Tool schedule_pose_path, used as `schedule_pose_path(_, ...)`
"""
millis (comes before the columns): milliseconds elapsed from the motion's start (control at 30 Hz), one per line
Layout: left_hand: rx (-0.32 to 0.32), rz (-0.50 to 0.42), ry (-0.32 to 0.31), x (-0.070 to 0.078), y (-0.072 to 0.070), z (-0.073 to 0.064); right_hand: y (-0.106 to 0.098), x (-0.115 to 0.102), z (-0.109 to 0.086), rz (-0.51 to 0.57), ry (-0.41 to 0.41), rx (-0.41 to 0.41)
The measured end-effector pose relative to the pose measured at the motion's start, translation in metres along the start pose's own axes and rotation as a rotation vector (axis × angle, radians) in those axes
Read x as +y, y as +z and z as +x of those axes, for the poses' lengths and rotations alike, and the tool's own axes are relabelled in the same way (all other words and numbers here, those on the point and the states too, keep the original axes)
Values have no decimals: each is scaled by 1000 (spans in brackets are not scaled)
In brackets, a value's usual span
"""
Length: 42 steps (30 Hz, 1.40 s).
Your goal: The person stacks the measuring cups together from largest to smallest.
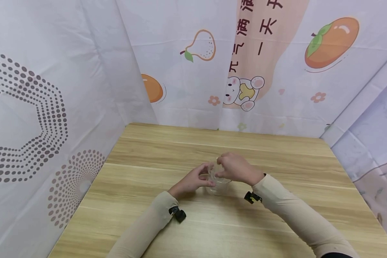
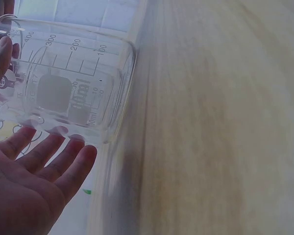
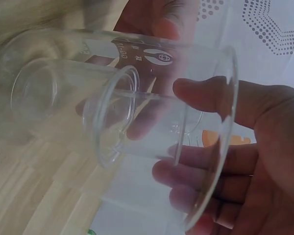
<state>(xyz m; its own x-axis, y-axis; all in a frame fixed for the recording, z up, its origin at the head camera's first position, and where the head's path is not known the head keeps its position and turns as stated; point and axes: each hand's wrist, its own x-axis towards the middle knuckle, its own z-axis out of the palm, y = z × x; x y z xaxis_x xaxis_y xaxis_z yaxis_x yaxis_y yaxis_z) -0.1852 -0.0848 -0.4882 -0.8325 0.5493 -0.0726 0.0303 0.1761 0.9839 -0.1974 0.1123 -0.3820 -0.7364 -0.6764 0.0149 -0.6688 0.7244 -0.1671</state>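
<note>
A large clear glass beaker (image 1: 217, 189) with white graduation marks stands upright on the wooden table. My left hand (image 1: 191, 181) grips its side, fingers on one wall and thumb on the other. In the left wrist view several left fingertips touch the beaker wall (image 2: 68, 49). My right hand (image 1: 237, 166) comes from above, its thumb and fingers inside the large beaker's mouth. Between them it pinches a smaller glass beaker. Within the large beaker, the right wrist view shows a smaller rounded glass rim (image 3: 100, 134) and a narrower glass base (image 3: 27, 93). Overlapping glass blurs the inner edges.
The wood-grain table (image 1: 148, 179) reaches back to a white curtain (image 1: 187, 89) printed with fruit and a cartoon bear. A dotted-pattern curtain (image 1: 93, 96) hangs along the left side, and another curtain (image 1: 367, 139) along the right. Black wrist cameras sit on both sleeves.
</note>
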Motion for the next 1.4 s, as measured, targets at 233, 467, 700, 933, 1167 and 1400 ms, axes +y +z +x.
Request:
schedule_pose_path(233,-13,-20,9,0,1,0,0,-4,1,-20,29,-36)
schedule_pose_path(467,-7,-9,12,2,0,-1,1,-7,4,-26,29,-55)
schedule_pose_path(700,7,-3,19,3,0,0,5,-8,5,-23,-11,-75)
schedule_pose_path(933,8,-7,19,2,1,-1,11,-10,4,-39,-65,-55)
schedule_pose_path(1167,9,-20,15,2,1,-1,15,-10,5,-29,-102,-41)
schedule_pose_path(1400,6,-18,16,3,2,-1,14,-12,5,-28,-100,-49)
